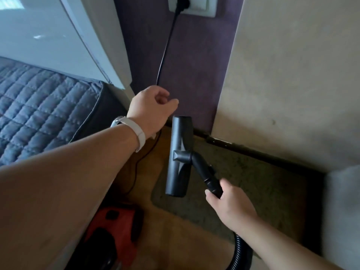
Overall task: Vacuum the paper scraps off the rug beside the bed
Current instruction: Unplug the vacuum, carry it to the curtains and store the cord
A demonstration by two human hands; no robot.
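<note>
My right hand grips the black vacuum tube just behind the black floor nozzle. The nozzle hangs over the left end of a grey-green rug, pointing toward the wall. My left hand is raised near the wall, fingers curled around the black power cord that runs down from a wall socket. A pale watch strap sits on that wrist. The red vacuum body stands on the wooden floor at lower left. No paper scraps show on the visible rug.
A bed with a quilted blue-grey cover fills the left. A white door frame stands behind it. A dark skirting board lines the beige wall on the right. The ribbed hose curls at the bottom.
</note>
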